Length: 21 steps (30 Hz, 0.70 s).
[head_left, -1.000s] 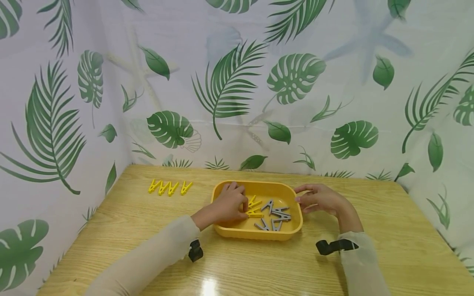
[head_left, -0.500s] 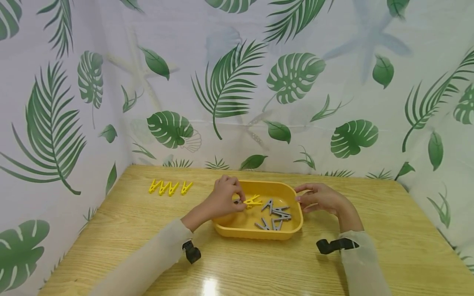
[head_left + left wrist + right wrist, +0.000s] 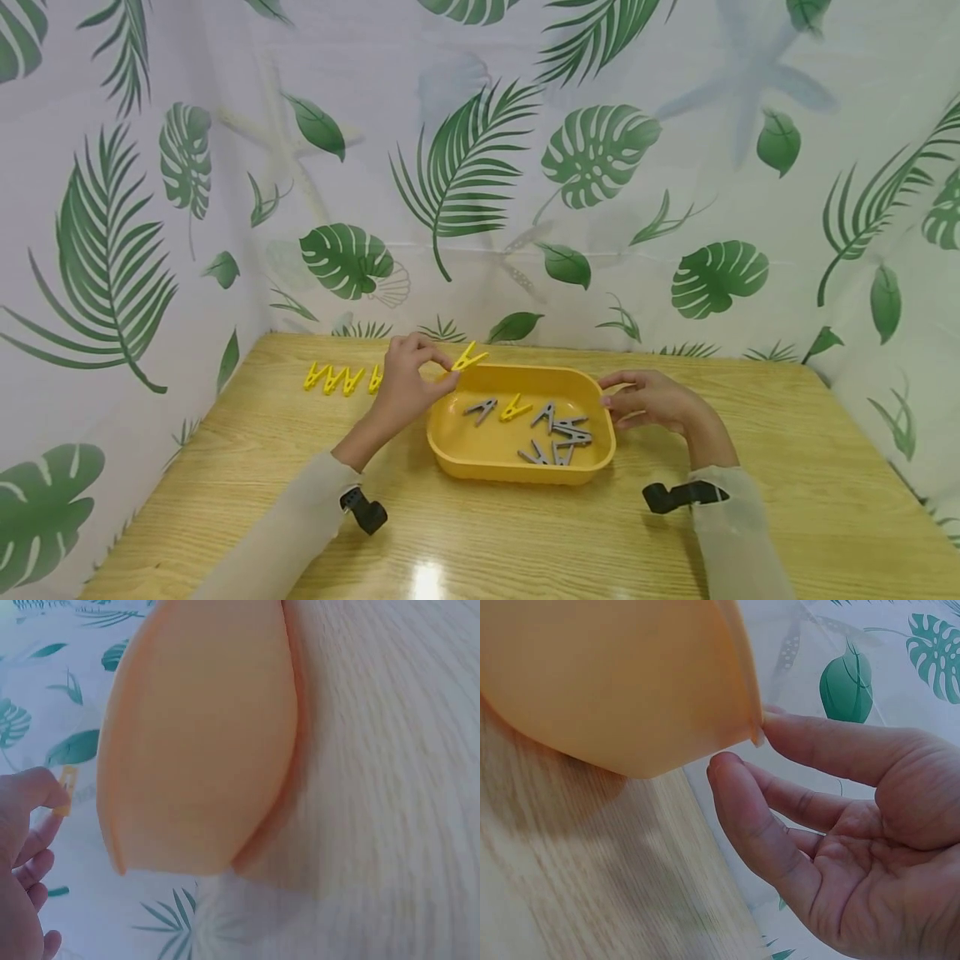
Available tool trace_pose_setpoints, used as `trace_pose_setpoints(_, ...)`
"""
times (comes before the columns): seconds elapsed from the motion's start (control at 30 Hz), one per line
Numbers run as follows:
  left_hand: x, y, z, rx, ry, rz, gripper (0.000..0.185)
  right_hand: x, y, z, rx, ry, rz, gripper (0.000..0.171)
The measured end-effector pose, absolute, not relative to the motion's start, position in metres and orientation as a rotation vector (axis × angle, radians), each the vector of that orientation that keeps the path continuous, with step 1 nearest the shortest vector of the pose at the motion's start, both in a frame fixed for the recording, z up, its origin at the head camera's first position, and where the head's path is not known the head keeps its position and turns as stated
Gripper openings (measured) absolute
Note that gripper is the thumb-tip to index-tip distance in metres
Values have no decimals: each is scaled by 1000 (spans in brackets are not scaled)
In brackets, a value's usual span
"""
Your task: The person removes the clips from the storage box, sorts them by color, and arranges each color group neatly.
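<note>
Behind the left hand (image 3: 401, 379) and right hand (image 3: 663, 404), leaf-print cloth (image 3: 465, 167); beneath both, a wood-grain desk (image 3: 525, 542). Between the two hands, a yellow tray (image 3: 517, 475), best steadied lightly to avoid dragging or tipping. At its rim, the right hand, loosely spread with fingertips against that end. Opposite, the left hand, in a narrow pinch on a yellow clip (image 3: 462, 362), with splayed ends pointing away from the fingers, seemingly above the tray's far-left rim. For a clean lift, raise well over that rim, the likeliest snag, before any sideways move; press just enough on the narrow end to prevent twisting. Also around: inside the tray, left of the right hand, overlapping grey clips (image 3: 573, 435); on the desk, left of the left hand, a row of four yellow clips (image 3: 328, 388), including one partly hidden by that hand; inside the tray, below and right of the pinch, one stray grey clip (image 3: 490, 406) and, near it, one loose yellow clip (image 3: 508, 413).
</note>
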State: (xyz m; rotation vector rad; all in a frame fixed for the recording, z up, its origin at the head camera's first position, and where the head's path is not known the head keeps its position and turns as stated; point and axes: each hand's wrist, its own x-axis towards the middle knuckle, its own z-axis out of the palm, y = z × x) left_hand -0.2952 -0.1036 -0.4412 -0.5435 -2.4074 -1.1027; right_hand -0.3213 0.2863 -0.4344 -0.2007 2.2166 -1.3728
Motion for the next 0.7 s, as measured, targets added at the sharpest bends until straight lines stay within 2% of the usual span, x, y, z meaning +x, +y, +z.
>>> trace_pose_setpoints(0.33, -298, -135, -450, -189, -2395, -1112, 17, -322, 286, -433, -206, 2217, -1367, 58)
trace_pose_setpoints(0.7, -294, -150, -465, -95, -2590, -862, 18, -321, 288, -433, -207, 2218, -1370, 57)
